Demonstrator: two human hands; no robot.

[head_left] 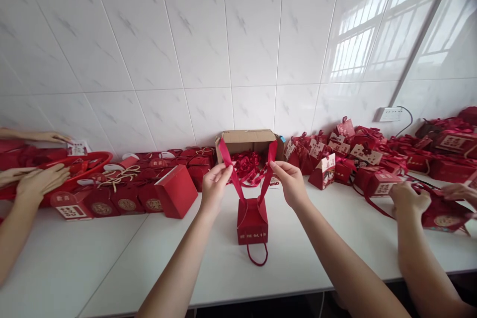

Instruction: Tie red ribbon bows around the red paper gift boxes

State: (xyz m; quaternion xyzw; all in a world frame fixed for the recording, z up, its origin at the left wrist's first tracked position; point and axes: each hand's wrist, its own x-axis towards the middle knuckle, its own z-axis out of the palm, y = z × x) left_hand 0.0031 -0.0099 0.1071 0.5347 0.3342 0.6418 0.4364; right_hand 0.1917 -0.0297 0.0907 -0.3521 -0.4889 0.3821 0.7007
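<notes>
In the head view a small red gift box [253, 231] stands on the white table, with pale characters on its front. A dark red cord handle [258, 262] hangs from it and rests on the tabletop. From the top of the box a wide red ribbon [267, 184] runs up in two ends, spread into a V. My left hand [216, 183] pinches the left end between thumb and fingers. Opposite it, my right hand [291, 180] pinches the right end. Both hands are above the box, not touching it.
Behind the box, an open cardboard carton [246, 135] holds red ribbons. Red boxes [128, 204] line the left; tied boxes [322, 171] crowd the right. Other people's hands work at a red basin [99, 159] and at a red box [443, 216]. A tiled wall [253, 35] rises behind.
</notes>
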